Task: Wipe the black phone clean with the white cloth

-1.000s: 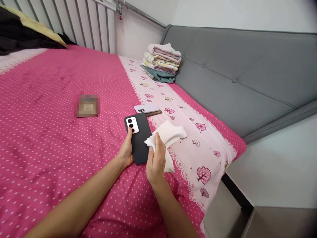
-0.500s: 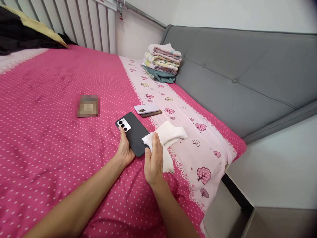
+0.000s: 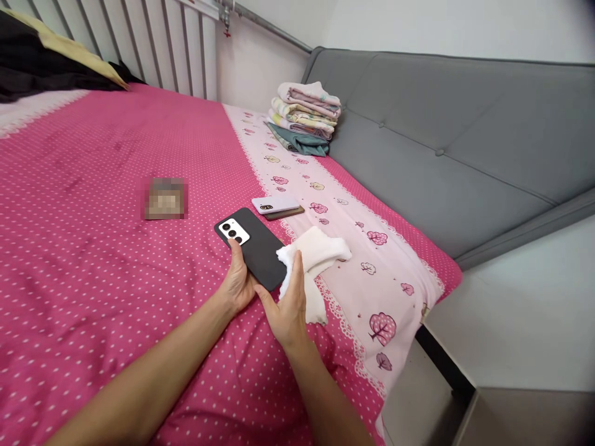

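Observation:
My left hand [image 3: 237, 282] is closed on a dark grey smartphone [image 3: 260, 248], thumb just below its white camera panel, fingers underneath out of sight. The phone's back faces up, tilted above the bed. My right hand [image 3: 289, 306] grips a white cloth [image 3: 320, 248] and presses it to the phone's right end. Its thumb reaches to the phone's lower edge, while the other fingers stay straight along the cloth. Much of the cloth hangs to the right of this hand. Beyond the held phone lies a lilac phone [image 3: 281, 204], resting partly over a flat brownish item [image 3: 290, 214].
A blurred-out brownish rectangle [image 3: 165, 199] lies on the pink dotted bedspread [image 3: 116, 266]. Folded fabrics [image 3: 307, 111] are stacked by the grey headboard [image 3: 455, 136]. Dark and yellow cloth [image 3: 56, 59] lies at the far left, before a white radiator [image 3: 153, 43].
My right hand has turned, and its thumb has moved left to the phone's lower edge. The cloth's corner has slid right, to the phone's end. The phone has shifted slightly.

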Action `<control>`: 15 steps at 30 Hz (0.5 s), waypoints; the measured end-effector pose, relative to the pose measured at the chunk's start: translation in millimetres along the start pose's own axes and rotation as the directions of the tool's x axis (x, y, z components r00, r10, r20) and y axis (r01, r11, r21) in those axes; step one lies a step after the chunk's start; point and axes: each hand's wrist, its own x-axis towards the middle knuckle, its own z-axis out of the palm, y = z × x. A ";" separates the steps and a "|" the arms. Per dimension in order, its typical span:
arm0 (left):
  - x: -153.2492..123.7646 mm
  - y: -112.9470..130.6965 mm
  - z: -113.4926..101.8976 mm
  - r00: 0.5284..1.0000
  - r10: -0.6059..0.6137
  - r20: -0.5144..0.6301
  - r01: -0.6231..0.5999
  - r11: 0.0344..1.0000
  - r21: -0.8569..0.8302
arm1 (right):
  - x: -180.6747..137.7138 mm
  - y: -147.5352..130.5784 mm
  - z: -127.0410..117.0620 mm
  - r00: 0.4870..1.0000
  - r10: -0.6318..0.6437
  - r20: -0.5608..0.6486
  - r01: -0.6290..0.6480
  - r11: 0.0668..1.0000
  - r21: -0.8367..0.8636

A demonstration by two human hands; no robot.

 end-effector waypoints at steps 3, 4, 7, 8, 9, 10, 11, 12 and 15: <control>0.6 -0.4 -1.9 1.000 0.008 0.011 -0.008 1.000 0.003 | 0.1 1.5 -1.1 1.000 -0.008 0.020 0.008 1.000 0.012; 0.7 -0.7 -2.1 1.000 0.007 0.018 -0.007 1.000 -0.001 | 0.1 1.8 -1.3 1.000 -0.004 0.024 0.003 1.000 0.015; 0.6 -0.7 -1.6 0.999 0.001 0.049 0.000 1.000 -0.017 | 0.3 2.7 -1.4 1.000 0.012 0.021 -0.012 0.999 0.031; 0.4 -0.3 -1.1 0.998 0.003 0.066 -0.002 1.000 -0.022 | 0.4 3.0 -1.2 1.000 0.020 0.018 -0.021 0.999 0.043; 0.1 0.4 -0.6 0.997 0.005 0.082 -0.003 1.000 -0.024 | 0.5 3.3 -1.1 0.999 0.031 0.016 -0.032 0.998 0.058; -0.2 1.5 -0.2 0.995 0.007 0.099 -0.005 1.000 -0.024 | 0.7 3.6 -1.1 0.999 0.048 0.014 -0.049 0.996 0.073; -0.6 2.8 0.1 0.993 0.008 0.120 -0.005 1.000 -0.024 | 1.0 4.0 -1.2 0.997 0.070 0.014 -0.071 0.993 0.089; -0.8 4.4 0.1 0.989 0.005 0.145 -0.001 1.000 -0.022 | 1.4 4.5 -1.3 0.995 0.096 0.016 -0.097 0.990 0.104; -0.6 9.7 -1.4 0.972 -0.011 0.236 0.020 0.999 -0.033 | 2.8 6.4 -2.0 0.986 0.163 0.016 -0.164 0.976 0.142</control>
